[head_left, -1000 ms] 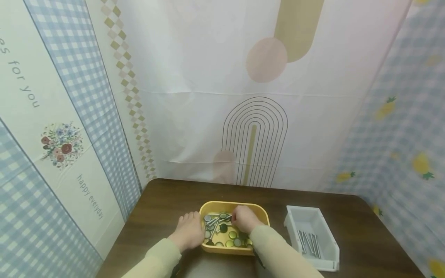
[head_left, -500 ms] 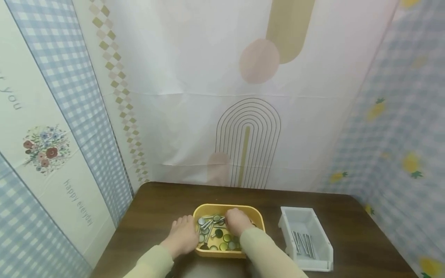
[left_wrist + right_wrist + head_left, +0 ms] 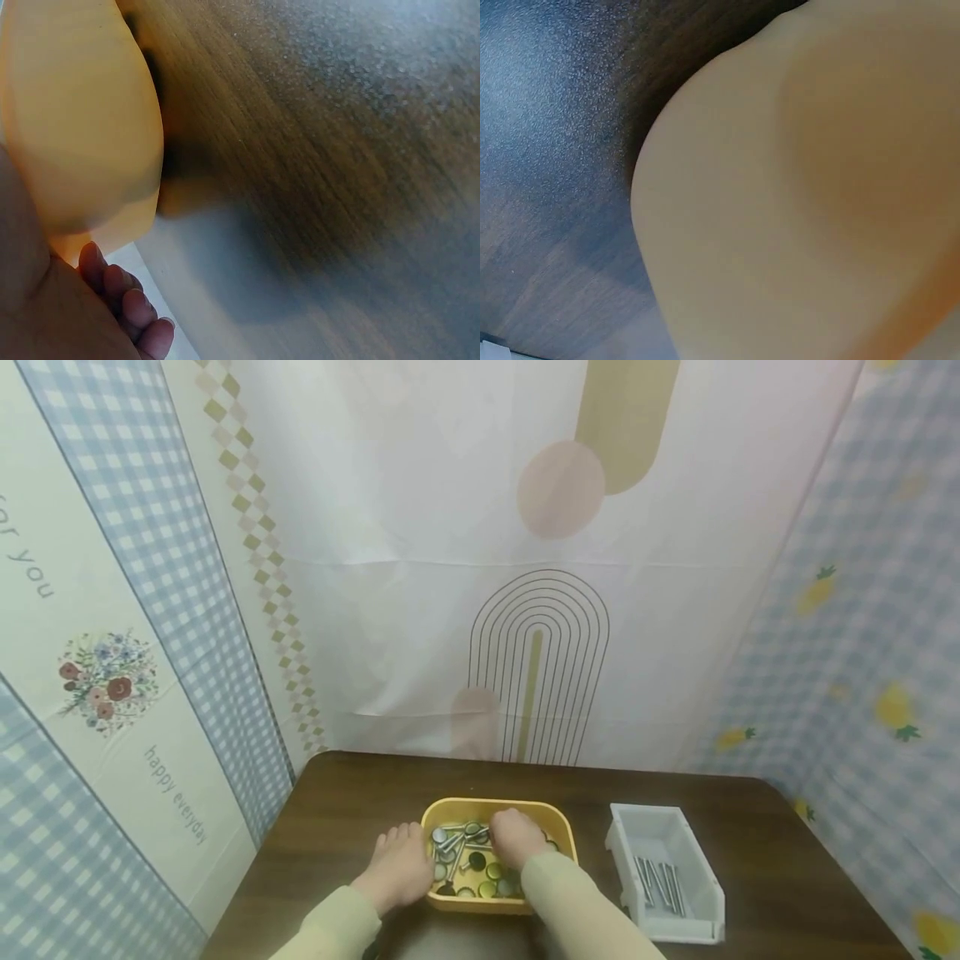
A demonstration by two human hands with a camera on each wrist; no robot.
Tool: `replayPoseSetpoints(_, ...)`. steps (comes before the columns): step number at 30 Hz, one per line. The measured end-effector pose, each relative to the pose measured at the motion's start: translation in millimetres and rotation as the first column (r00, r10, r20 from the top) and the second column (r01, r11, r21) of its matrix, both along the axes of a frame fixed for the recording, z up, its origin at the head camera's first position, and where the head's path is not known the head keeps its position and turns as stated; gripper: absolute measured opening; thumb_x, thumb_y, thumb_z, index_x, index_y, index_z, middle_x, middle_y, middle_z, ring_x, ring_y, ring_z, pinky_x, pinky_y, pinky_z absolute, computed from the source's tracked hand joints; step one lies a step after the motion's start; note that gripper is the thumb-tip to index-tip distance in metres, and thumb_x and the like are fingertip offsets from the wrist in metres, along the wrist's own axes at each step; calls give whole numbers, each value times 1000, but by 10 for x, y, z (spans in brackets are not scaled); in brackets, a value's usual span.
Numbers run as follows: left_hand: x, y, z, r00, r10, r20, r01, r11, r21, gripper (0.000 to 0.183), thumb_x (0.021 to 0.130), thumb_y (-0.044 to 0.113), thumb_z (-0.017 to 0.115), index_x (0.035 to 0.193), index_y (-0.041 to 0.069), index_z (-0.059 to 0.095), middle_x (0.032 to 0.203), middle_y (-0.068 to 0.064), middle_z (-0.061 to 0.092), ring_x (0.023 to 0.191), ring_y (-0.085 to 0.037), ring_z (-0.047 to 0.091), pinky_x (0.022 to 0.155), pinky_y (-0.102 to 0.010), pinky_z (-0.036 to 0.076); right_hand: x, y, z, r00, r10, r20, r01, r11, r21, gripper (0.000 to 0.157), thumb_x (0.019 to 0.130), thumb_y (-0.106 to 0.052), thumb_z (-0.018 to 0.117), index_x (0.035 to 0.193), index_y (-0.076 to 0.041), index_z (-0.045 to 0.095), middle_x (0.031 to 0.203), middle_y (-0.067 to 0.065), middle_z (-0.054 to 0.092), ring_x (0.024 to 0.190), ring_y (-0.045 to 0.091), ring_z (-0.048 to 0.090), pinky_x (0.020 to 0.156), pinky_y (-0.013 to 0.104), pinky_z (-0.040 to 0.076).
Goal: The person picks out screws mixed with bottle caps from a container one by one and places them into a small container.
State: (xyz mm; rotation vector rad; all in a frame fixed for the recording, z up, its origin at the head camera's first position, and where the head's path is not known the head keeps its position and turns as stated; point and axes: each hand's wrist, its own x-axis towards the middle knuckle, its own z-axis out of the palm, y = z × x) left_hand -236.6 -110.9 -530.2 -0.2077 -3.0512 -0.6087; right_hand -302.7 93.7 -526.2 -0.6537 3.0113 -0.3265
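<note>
A yellow tray (image 3: 525, 806) with rounded corners stands on the table and holds a loose mix of round bottle caps (image 3: 487, 889) and silver screws (image 3: 457, 867). At its left wall my left hand (image 3: 401, 864) grips the side; in the left wrist view its fingertips (image 3: 139, 304) lie beside the tray's outer wall (image 3: 90, 97). My right hand (image 3: 517, 839) reaches into the tray's right half with bent fingers. One screw runs up to those fingertips; I cannot tell whether they hold it. In the right wrist view the tray's outer wall (image 3: 720, 195) hides the hand.
A white bin (image 3: 701, 881) with several long silver screws (image 3: 660, 885) lies right of the tray. The dark wooden table (image 3: 360, 785) ends at the back against a printed cloth (image 3: 420, 635), with checked cloths at both sides.
The head view has turned slightly, shifting the scene leftward. My right wrist has moved a little left over the tray, its fingertips staying by the same screws. My left hand stays at the tray.
</note>
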Motion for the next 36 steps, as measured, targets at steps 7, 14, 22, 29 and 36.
replayPoseSetpoints(7, -4, -16, -19, 1000, 0, -7, 0, 1000, -12, 28, 84, 22, 57, 99, -1, 49, 85, -9, 43, 83, -27, 43, 78, -48, 34, 3, -26, -1, 1000, -5, -13, 5, 1000, 8, 26, 77, 2, 59, 60, -16, 53, 61, -4, 50, 54, 14, 47, 52, 33, 45)
replayPoseSetpoints(14, 17, -20, -24, 1000, -3, 1, 3, 1000, -13, 30, 85, 24, 57, 101, -1, 50, 86, -9, 44, 84, -27, 43, 79, -48, 34, 20, -13, -11, 1000, 13, -3, -13, 1000, 7, 26, 76, 2, 59, 59, -16, 53, 59, -4, 50, 53, 13, 47, 52, 31, 45)
replayPoseSetpoints(22, -18, -19, -13, 1000, -4, -10, 4, 1000, -11, 32, 85, 24, 58, 102, -1, 50, 86, -8, 44, 84, -27, 43, 81, -48, 35, 18, 9, 45, 999, 34, -35, -34, 999, 2, 27, 80, 1, 60, 59, -16, 54, 59, -4, 50, 52, 13, 47, 51, 32, 44)
replayPoseSetpoints(29, -31, -16, -63, 1000, -2, 2, 2, 1000, -9, 37, 84, 26, 59, 105, -3, 51, 89, -9, 46, 87, -28, 45, 82, -50, 35, 60, 33, 104, 996, 83, -22, -83, 996, -12, 27, 75, 3, 60, 57, -16, 52, 56, -5, 47, 50, 13, 45, 49, 30, 43)
replayPoseSetpoints(36, -14, -18, -54, 1000, 0, -1, 0, 1000, -12, 33, 84, 25, 58, 103, -1, 50, 87, -8, 45, 86, -27, 44, 81, -49, 34, 98, 31, 174, 992, 127, -13, -127, 992, -11, 25, 72, 5, 61, 58, -15, 54, 57, -6, 49, 51, 12, 45, 52, 29, 44)
